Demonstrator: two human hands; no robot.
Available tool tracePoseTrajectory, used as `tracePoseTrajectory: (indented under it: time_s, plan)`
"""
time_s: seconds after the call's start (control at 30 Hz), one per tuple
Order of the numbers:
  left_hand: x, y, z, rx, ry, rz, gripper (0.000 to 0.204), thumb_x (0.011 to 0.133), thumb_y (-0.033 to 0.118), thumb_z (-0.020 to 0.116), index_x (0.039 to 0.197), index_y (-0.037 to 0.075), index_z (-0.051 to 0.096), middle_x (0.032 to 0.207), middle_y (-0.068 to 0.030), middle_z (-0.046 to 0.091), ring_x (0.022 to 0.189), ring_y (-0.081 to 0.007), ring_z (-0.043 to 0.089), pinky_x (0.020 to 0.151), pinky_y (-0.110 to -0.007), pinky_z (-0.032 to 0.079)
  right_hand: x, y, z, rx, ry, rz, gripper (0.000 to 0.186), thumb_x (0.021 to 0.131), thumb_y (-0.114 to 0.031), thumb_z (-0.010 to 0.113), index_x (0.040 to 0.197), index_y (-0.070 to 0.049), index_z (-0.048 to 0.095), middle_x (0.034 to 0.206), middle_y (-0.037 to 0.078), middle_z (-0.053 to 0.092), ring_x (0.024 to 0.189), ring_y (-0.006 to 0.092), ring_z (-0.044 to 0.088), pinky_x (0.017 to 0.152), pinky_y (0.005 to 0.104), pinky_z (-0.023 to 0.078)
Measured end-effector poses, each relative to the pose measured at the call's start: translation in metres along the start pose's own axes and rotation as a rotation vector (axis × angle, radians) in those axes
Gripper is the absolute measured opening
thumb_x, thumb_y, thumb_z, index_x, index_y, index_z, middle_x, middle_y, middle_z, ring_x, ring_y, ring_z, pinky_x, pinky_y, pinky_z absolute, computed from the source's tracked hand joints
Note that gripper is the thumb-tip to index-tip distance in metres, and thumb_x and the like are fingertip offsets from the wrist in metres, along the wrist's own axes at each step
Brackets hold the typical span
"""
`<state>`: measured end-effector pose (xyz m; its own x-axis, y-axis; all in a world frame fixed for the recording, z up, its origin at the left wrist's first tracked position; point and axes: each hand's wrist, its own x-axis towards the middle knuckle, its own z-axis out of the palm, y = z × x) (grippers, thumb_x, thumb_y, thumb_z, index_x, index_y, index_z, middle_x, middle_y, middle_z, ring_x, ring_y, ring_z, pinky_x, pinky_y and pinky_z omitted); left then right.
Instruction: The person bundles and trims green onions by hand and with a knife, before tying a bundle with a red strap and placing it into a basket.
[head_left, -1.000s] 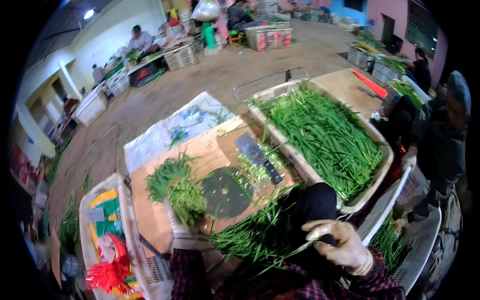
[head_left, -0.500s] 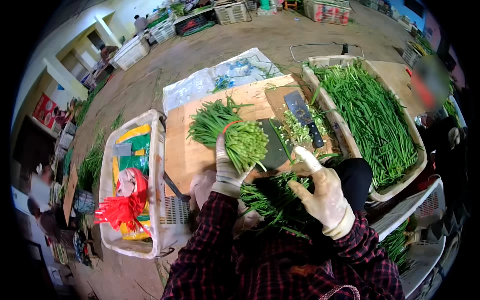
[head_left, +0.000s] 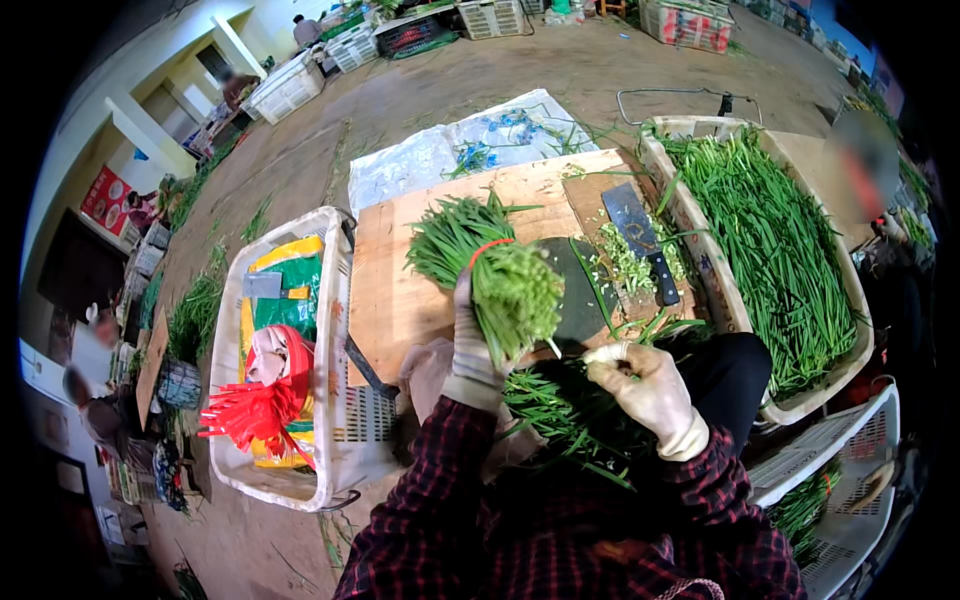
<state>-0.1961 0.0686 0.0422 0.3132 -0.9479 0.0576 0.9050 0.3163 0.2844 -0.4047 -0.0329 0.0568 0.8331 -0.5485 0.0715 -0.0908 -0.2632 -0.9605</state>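
Observation:
My left hand [head_left: 474,340], in a pale knit glove, grips a bunch of garlic chives [head_left: 515,295] by its near side, above the wooden board. An orange-red band circles the bunch; the leaves point far left and the cut ends face near right. My right hand [head_left: 645,385], in a whitish glove, is closed with thumb and fingertips drawn together beside the cut ends. Whether anything small is pinched there cannot be made out. Loose chives [head_left: 570,405] lie below it at my lap. A black-handled cleaver [head_left: 642,235] rests among chopped trimmings [head_left: 625,265] on the board's right.
At the right stands a crate [head_left: 745,310] heaped with chives [head_left: 765,250]. The left crate [head_left: 322,420] holds red ties [head_left: 262,400], a scraper [head_left: 268,285] and green-yellow packaging [head_left: 300,325]. Plastic sheeting [head_left: 400,165] lies beyond the wooden board [head_left: 390,260]. Another person [head_left: 870,180] is at far right.
My right hand has closed, its spread fingers coming together, and sits slightly lower. The left hand keeps hold of the bunch. The whole view has shifted a little.

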Motion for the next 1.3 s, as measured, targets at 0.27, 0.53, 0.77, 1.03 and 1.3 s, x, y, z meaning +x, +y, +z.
tracePoseTrajectory:
  time_s: [0.27,0.53,0.77,1.03,1.3]
  plan:
    - [-0.057,-0.093,-0.008,-0.279,0.144,-0.085,0.069,0.091,0.058,0.047,0.135,0.005,0.045,0.128,-0.0142,0.055,0.12,-0.0319,0.051,0.104,-0.05,0.039,0.027,0.062,0.016,1.082,-0.284,0.47,0.055,0.096,-0.052,0.048,0.125,-0.006,0.056,0.115,0.004,0.064,0.099,0.0134,0.062,0.087,0.0297,0.051]
    - [-0.095,-0.105,-0.056,0.121,0.556,-0.246,0.064,0.091,0.054,0.055,0.134,0.006,0.049,0.128,-0.0118,0.057,0.116,-0.0269,0.055,0.1,-0.043,0.045,0.009,0.087,0.032,1.299,-0.261,0.696,0.048,0.093,-0.044,0.059,0.118,-0.003,0.058,0.107,0.009,0.067,0.09,0.0201,0.066,0.082,0.0363,0.055]
    - [-0.063,-0.063,-0.006,0.167,0.354,-0.285,0.073,0.086,0.051,0.064,0.139,0.005,0.042,0.135,-0.0094,0.051,0.125,-0.0248,0.047,0.104,-0.044,0.04,0.004,0.037,0.029,0.182,-0.097,0.313,0.07,0.082,-0.038,0.074,0.127,0.008,0.046,0.11,0.015,0.065,0.1,0.0195,0.063,0.088,0.0324,0.05]
    - [-0.067,-0.06,0.01,0.234,0.381,-0.121,0.063,0.081,0.027,0.075,0.132,0.001,0.048,0.124,-0.0129,0.059,0.112,-0.0245,0.059,0.099,-0.038,0.047,-0.014,-0.019,0.03,-0.256,-0.1,0.056,0.097,0.078,-0.046,0.073,0.141,0.011,0.026,0.135,0.032,0.044,0.126,0.0416,0.045,0.107,0.0378,0.036]
    - [-0.057,-0.07,0.07,0.5,0.245,-0.081,0.06,0.082,0.033,0.069,0.128,-0.001,0.049,0.117,-0.0165,0.06,0.104,-0.0258,0.061,0.09,-0.04,0.051,-0.036,-0.028,-0.024,0.053,0.024,0.037,0.063,0.083,-0.03,0.072,0.13,0.001,0.044,0.125,0.023,0.054,0.121,0.0321,0.05,0.103,0.039,0.038]
